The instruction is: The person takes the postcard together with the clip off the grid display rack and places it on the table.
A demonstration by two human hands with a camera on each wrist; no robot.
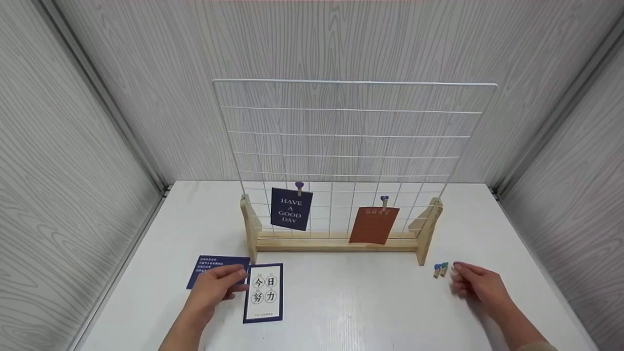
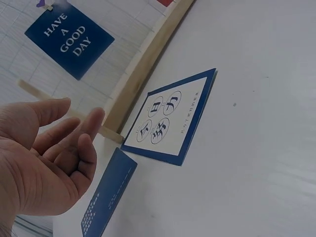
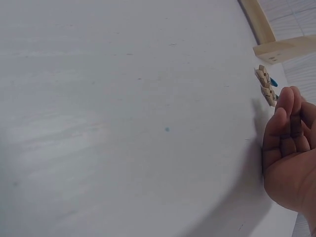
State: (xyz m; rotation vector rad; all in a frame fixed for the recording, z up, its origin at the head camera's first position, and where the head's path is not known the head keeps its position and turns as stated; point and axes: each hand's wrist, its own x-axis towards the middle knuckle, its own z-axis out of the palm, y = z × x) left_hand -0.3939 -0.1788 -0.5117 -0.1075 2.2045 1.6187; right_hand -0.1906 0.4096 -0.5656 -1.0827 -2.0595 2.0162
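Note:
My left hand [image 1: 217, 286] hovers over a dark blue card [image 1: 201, 270] with white writing, part of which it hides. Just right of its fingertips lies a white card with a blue border [image 1: 263, 312] and large circled characters. In the left wrist view the fingers are loosely bent and nothing is between them. On the other side, my right hand [image 1: 480, 285] is beside two small wooden clips [image 1: 440, 270] with blue and green tops. Its fingers [image 3: 285, 101] are loosely curved in the right wrist view, close to the clips and holding nothing.
Behind the cards stands a white wire grid [image 1: 356, 134] in a wooden base [image 1: 336, 246]. A purple-topped clip [image 1: 300, 187] holds a navy "HAVE A GOOD DAY" card [image 1: 291, 210] on it. Farther right, another clip [image 1: 384, 202] holds a rust-red card [image 1: 373, 226]. Walls enclose the white table.

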